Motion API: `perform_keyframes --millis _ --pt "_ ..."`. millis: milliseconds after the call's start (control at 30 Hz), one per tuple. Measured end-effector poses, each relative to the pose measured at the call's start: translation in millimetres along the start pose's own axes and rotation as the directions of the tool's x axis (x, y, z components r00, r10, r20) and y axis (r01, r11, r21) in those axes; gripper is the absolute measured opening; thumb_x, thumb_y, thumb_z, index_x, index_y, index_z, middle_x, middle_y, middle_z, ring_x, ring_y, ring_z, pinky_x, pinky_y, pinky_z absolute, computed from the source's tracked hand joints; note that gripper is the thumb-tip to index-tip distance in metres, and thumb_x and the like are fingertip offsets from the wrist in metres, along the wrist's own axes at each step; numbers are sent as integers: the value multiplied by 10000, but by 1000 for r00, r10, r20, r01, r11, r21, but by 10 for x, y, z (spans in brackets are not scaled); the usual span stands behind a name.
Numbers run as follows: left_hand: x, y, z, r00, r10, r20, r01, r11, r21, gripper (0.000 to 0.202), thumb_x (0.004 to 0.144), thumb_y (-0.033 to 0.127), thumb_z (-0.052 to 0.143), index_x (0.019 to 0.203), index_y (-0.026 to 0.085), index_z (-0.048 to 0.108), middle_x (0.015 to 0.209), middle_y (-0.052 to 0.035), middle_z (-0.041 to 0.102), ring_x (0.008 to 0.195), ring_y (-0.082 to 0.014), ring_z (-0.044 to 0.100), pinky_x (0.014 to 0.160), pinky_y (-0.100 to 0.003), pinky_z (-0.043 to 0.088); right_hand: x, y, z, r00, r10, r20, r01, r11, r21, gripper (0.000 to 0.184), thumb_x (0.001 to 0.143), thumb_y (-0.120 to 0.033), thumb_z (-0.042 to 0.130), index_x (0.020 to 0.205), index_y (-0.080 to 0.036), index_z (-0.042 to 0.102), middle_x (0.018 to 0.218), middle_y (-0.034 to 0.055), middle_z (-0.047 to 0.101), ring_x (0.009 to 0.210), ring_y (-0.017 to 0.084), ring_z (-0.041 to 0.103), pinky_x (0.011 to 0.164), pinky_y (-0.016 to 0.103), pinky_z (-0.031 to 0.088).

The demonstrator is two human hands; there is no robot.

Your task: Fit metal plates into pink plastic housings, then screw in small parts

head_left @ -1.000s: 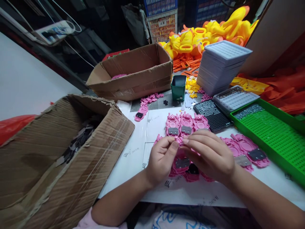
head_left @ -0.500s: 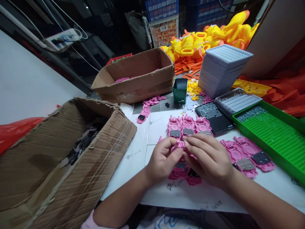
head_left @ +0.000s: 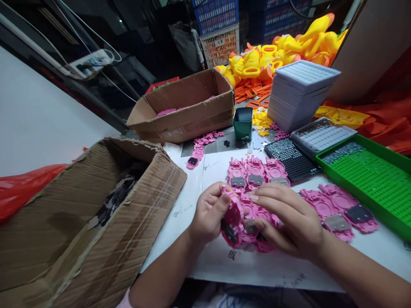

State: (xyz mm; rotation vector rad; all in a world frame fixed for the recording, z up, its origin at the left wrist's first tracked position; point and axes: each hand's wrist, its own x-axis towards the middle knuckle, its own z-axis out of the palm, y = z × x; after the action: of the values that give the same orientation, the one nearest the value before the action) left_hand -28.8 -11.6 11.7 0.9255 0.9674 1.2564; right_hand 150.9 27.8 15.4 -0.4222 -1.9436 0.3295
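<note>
In the head view my left hand [head_left: 207, 216] pinches a pink plastic toy shell [head_left: 234, 209] by its edge. That piece is tilted up on its side, and a dark cover shows at its lower end. My right hand [head_left: 295, 218] hovers just right of it, fingers stretched and thumb apart; whether its fingertips touch a piece I cannot tell. Beneath and beyond both hands lie several more pink shells [head_left: 256, 167] in rows, with grey or black covers. Others [head_left: 342, 199] lie to the right of my right hand, partly behind it.
On the left stands an open cardboard box [head_left: 128, 222] with dark flat pieces; behind it, another box [head_left: 192, 117] holds pink parts. A green cup [head_left: 243, 124], black tray [head_left: 290, 160], green tray [head_left: 379, 188] and stacked white trays [head_left: 300, 94] line the far and right sides. Yellow toys [head_left: 253, 64] are piled behind.
My hands were together over a small pink part; now they have parted. My left hand has turned the pink shell up on its side and moved slightly left.
</note>
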Motion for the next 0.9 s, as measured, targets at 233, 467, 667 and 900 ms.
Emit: perform_keyframes --millis 233,467,667,900 --pt "379 264 -392 992 -104 -74 103 994 -27 326 669 404 735 789 143 581 680 -32 656 546 -155 622 467 -253 512 -4 103 -43 976 218 -26 -216 975 54 279 820 -165 573 1087 -239 603 915 66 695 846 181 663 768 342 564" --pt "582 215 -730 918 91 -387 2 973 231 340 624 405 718 742 115 587 612 -6 600 511 -97 549 512 -231 492 -11 162 -54 961 278 4 -278 959 50 217 826 -195 593 1040 -228 609 939 50 694 869 154 656 794 303 554" --pt "774 -135 -914 845 248 -474 -24 903 429 436 600 361 773 909 149 550 645 34 595 540 -86 544 533 -189 424 10 140 -40 985 168 44 -170 983 71 192 821 -130 572 992 -205 618 855 51 696 798 144 663 750 289 559" --pt "796 -317 -859 814 373 -446 2 765 644 298 682 256 714 951 154 636 992 -73 643 952 -187 578 888 -312 428 17 124 -26 997 60 55 -65 994 90 169 806 -72 558 929 -172 615 771 48 666 711 129 636 639 266 554"
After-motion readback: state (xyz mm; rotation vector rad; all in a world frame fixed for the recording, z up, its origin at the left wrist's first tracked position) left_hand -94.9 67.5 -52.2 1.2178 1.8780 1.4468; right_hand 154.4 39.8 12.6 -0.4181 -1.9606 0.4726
